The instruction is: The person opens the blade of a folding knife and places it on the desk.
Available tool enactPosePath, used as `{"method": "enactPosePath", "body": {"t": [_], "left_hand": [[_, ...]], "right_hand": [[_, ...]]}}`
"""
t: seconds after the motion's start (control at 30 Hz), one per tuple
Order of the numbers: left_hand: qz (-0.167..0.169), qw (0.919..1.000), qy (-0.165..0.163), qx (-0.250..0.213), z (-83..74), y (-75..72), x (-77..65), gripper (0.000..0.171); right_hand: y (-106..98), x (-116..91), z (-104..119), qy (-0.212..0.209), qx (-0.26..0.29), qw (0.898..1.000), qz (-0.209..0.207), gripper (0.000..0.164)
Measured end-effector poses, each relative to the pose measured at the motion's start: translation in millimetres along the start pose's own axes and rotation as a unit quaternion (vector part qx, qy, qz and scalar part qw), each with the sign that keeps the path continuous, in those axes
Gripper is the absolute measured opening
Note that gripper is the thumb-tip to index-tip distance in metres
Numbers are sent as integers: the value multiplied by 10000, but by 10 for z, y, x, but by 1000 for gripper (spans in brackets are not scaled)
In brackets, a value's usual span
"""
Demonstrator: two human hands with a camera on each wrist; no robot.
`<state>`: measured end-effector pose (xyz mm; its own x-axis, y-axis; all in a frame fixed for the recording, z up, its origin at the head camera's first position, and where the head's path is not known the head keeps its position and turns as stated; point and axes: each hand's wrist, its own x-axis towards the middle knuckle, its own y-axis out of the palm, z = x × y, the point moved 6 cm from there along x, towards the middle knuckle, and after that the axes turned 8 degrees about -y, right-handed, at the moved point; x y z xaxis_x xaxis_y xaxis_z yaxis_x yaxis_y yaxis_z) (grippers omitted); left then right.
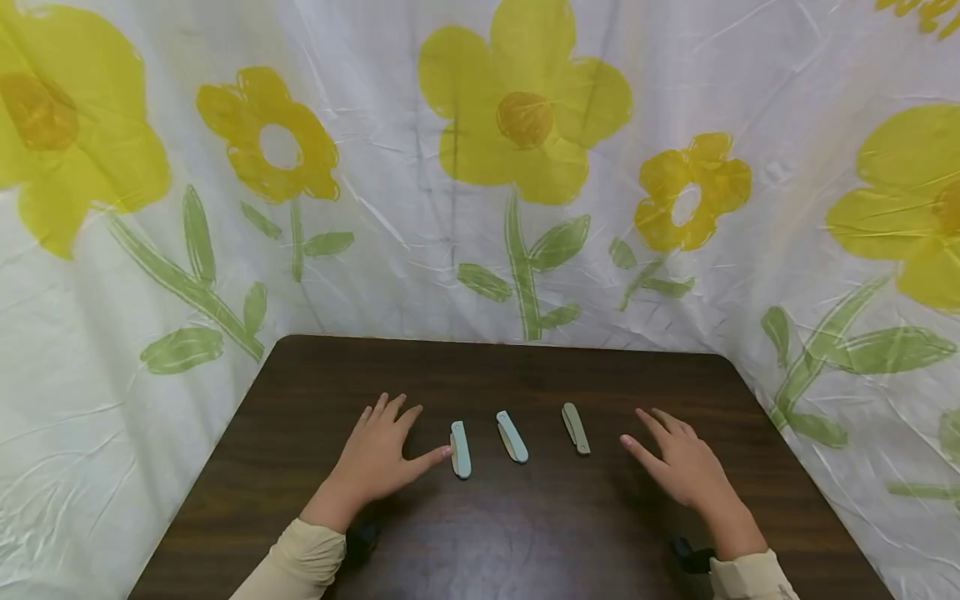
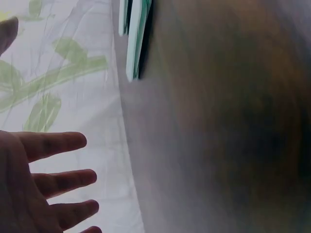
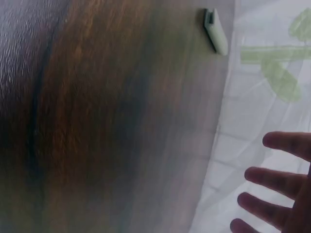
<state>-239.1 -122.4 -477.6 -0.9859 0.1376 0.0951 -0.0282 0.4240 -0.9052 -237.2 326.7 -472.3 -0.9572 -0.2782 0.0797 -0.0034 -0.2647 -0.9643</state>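
Three slim folded pieces that look like folding knives lie apart in a row on the table. The left one [image 1: 461, 450] and the middle one [image 1: 513, 437] have light blue handles; the right one [image 1: 576, 429] is grey-green. Each shows a paler strip along one side. My left hand [image 1: 378, 458] is spread, its thumb tip right at the left knife's edge. Off to the right of the grey-green knife, my right hand [image 1: 678, 462] has its fingers spread and holds nothing. In the right wrist view the grey-green knife [image 3: 217, 31] appears near the top.
The dark wood-grain table [image 1: 510, 533] has rounded far corners. Behind and beside it hangs a white curtain [image 1: 390, 250] with yellow flowers and green leaves. A dark wrist strap [image 1: 690, 556] shows beneath the right wrist.
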Motion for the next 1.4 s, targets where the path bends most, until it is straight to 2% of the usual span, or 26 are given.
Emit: {"method": "enactPosePath", "body": {"t": [0.37, 0.63, 0.87, 1.07, 1.23, 1.4], "left_hand": [[146, 9986, 349, -366, -314, 153, 11, 89], [-282, 9944, 919, -430, -592, 284, 83, 79], [-355, 9912, 1144, -570, -811, 404, 133, 71], [-186, 9872, 1361, -815, -961, 516, 172, 48], [171, 9867, 1290, -972, -1108, 603, 212, 45], [203, 9837, 1425, -1077, -1359, 674, 288, 42]], "right_hand": [[142, 78, 27, -110, 127, 9998, -51, 75], [202, 109, 77, -187, 268, 9994, -65, 68], [248, 144, 94, -193, 478, 9986, -119, 61], [307, 207, 138, -209, 795, 9966, -109, 53], [340, 261, 163, -180, 1004, 9948, -36, 50], [353, 325, 172, -147, 1080, 9940, 32, 46]]}}
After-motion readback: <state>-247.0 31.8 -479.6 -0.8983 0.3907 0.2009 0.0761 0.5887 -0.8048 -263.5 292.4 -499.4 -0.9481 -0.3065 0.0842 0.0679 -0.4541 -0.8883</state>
